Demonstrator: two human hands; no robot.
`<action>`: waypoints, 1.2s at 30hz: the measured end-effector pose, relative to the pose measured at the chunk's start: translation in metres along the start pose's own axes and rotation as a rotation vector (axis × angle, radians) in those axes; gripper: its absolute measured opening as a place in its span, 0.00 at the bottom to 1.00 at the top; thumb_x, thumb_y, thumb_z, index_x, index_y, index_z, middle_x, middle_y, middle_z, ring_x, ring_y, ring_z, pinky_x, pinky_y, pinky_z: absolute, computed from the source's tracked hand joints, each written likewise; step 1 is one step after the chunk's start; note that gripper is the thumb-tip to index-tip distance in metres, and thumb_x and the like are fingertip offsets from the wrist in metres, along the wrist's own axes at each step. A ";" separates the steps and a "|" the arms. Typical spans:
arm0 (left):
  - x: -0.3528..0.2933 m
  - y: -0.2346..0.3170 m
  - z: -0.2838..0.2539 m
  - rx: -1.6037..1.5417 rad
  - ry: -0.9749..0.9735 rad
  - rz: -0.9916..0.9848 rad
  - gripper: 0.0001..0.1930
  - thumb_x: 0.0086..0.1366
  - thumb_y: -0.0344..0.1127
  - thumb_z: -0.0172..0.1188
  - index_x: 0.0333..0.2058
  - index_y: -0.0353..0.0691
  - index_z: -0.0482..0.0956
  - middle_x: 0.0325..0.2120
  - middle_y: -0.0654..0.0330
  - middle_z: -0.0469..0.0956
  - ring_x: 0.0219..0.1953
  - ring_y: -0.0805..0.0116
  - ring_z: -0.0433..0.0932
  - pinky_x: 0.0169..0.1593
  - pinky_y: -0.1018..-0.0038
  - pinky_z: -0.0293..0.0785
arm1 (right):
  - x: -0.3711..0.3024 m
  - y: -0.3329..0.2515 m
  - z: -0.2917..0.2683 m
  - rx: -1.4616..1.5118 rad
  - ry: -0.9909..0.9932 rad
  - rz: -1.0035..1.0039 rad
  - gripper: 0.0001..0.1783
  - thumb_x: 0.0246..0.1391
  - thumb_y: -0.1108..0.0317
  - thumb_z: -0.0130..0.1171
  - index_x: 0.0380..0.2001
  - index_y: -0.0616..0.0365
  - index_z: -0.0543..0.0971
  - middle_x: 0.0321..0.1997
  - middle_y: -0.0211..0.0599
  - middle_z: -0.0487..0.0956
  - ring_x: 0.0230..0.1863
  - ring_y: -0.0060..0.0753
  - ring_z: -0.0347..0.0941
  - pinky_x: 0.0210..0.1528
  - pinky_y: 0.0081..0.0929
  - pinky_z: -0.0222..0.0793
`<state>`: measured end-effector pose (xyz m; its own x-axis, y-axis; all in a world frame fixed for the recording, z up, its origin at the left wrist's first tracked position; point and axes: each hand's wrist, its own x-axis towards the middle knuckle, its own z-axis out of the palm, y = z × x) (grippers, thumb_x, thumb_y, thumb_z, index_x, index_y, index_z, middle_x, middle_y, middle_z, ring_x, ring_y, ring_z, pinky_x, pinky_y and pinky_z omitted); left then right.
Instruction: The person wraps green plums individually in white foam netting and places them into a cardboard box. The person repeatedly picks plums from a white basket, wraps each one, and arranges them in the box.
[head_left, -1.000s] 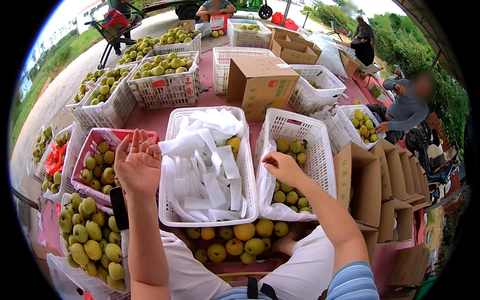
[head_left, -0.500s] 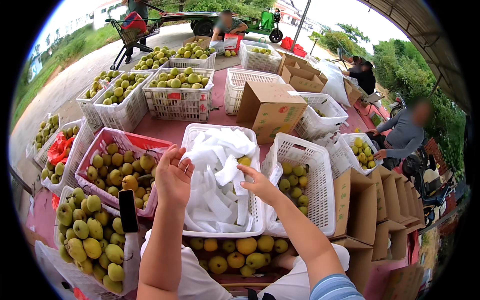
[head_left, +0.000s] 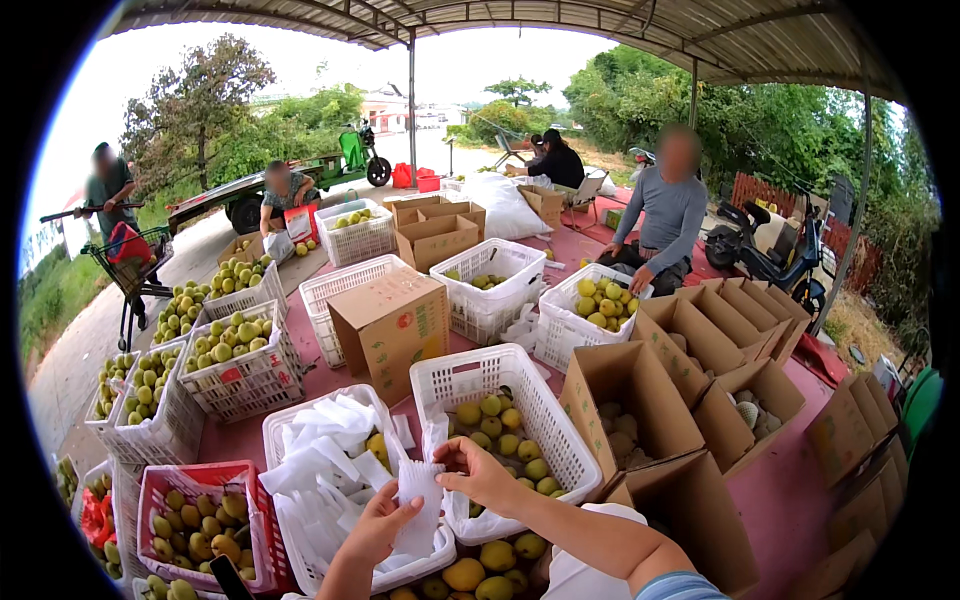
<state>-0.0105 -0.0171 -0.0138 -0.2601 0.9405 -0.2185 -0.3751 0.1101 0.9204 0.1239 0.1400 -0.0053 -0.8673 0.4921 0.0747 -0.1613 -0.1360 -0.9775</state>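
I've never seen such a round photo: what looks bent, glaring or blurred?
Head view: the roof bows near the dark rim; head view: the sky is washed out white; head view: the head of the grey-shirted person is blurred, the white wrap in the left hand clearer.

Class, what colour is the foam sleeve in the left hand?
The foam sleeve is white, clearest in the head view.

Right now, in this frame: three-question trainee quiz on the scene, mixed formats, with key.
1. True or false: the left hand grips a white foam sleeve.
2. What does the red crate at lower left hold? A) folded cardboard B) round fruit C) glass bottles
3. Fill in: the white fruit crate beyond the right hand stands to the ___ of the crate of loose foam pieces.

Key: 1. True; 2. B; 3. right.
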 end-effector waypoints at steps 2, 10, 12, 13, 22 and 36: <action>0.011 -0.001 0.004 0.118 -0.005 0.041 0.26 0.65 0.35 0.59 0.59 0.40 0.62 0.41 0.66 0.77 0.42 0.75 0.75 0.46 0.78 0.70 | -0.002 0.001 -0.010 -0.099 0.047 -0.034 0.20 0.50 0.72 0.58 0.46 0.61 0.68 0.43 0.33 0.71 0.46 0.24 0.70 0.48 0.24 0.67; 0.029 -0.017 0.006 0.059 0.195 0.143 0.23 0.61 0.30 0.63 0.53 0.33 0.67 0.44 0.56 0.76 0.42 0.69 0.77 0.48 0.72 0.73 | -0.009 0.002 -0.020 -0.083 0.236 -0.058 0.23 0.50 0.78 0.54 0.50 0.61 0.64 0.41 0.33 0.67 0.41 0.22 0.67 0.42 0.21 0.71; 0.035 -0.018 0.005 -0.043 0.250 0.134 0.22 0.60 0.29 0.62 0.52 0.35 0.67 0.43 0.56 0.76 0.41 0.68 0.77 0.46 0.72 0.75 | -0.010 0.001 -0.025 -0.121 0.210 -0.057 0.24 0.50 0.78 0.53 0.51 0.62 0.62 0.42 0.35 0.67 0.42 0.23 0.68 0.43 0.23 0.73; 0.033 -0.012 0.017 -0.185 0.335 0.146 0.16 0.61 0.29 0.61 0.47 0.36 0.71 0.41 0.55 0.77 0.40 0.68 0.78 0.43 0.70 0.78 | -0.010 0.002 -0.027 -0.126 0.198 -0.051 0.24 0.50 0.78 0.53 0.51 0.62 0.62 0.42 0.35 0.68 0.42 0.24 0.68 0.43 0.23 0.73; 0.036 -0.010 0.024 0.846 0.589 0.601 0.09 0.62 0.27 0.59 0.38 0.31 0.70 0.33 0.52 0.80 0.34 0.67 0.80 0.35 0.73 0.75 | -0.017 0.007 0.005 -0.759 0.243 -0.570 0.23 0.49 0.63 0.66 0.41 0.62 0.67 0.38 0.41 0.68 0.38 0.40 0.68 0.43 0.32 0.67; 0.029 -0.020 0.035 -0.055 0.125 0.232 0.27 0.58 0.29 0.40 0.59 0.35 0.59 0.49 0.52 0.72 0.53 0.63 0.70 0.58 0.65 0.64 | -0.016 0.011 0.000 -0.388 0.064 -0.225 0.12 0.54 0.69 0.55 0.40 0.62 0.68 0.37 0.37 0.69 0.34 0.27 0.70 0.37 0.26 0.68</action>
<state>0.0202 0.0195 -0.0274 -0.4514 0.8912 -0.0455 -0.3395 -0.1244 0.9323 0.1360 0.1308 -0.0178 -0.7982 0.5260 0.2938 -0.1440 0.3069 -0.9408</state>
